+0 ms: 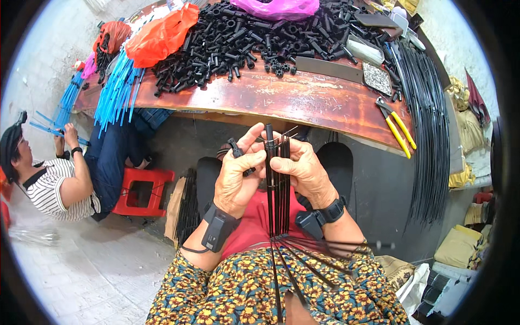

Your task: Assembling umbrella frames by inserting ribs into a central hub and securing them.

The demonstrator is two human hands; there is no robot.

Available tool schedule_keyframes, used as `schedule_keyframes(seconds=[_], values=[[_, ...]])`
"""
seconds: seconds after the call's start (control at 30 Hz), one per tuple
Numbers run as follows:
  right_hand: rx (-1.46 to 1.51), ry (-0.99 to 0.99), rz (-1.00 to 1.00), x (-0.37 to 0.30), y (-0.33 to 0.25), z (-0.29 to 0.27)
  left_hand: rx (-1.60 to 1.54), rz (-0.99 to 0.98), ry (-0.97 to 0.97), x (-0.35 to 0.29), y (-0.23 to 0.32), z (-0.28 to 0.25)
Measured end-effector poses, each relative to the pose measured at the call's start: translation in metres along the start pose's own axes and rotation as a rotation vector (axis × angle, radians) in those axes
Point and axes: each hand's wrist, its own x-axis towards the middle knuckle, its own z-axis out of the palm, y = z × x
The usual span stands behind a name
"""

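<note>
A black umbrella frame (279, 211) stands nearly upright between my hands, its thin ribs bunched together and its stretchers fanning out over my lap. My left hand (236, 181) is closed on the frame's shaft side near the top, thumb across it. Also in the left hand is a black plastic umbrella runner (236, 149), tilted beside the fingers. My right hand (307, 172) pinches the ribs from the other side, the thumb lying over them. Some thin wire ends (291, 131) stick out at the top; the fingertips behind the frame are partly hidden.
Ahead, a wooden table (244, 97) bears a heap of black plastic runners (254, 38). Yellow-handled pliers (398, 130) and long black ribs (428, 135) lie at the right. Blue strips (116, 89) overhang the left. A person (59, 184) sits beside a red stool (143, 189).
</note>
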Motion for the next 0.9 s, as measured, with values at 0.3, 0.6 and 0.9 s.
schedule_keyframes(seconds=[0.3, 0.6, 0.9], values=[[-0.007, 0.067, 0.058, 0.0, 0.002, -0.009, 0.194, -0.024, 0.143, 0.005, 0.053, -0.021], [-0.062, 0.06, 0.108, -0.002, 0.001, -0.006, 0.319, 0.06, 0.003, 0.058, 0.063, 0.02], [-0.141, 0.055, 0.097, -0.004, -0.003, -0.001, 0.279, 0.003, -0.071, 0.061, 0.051, 0.028]])
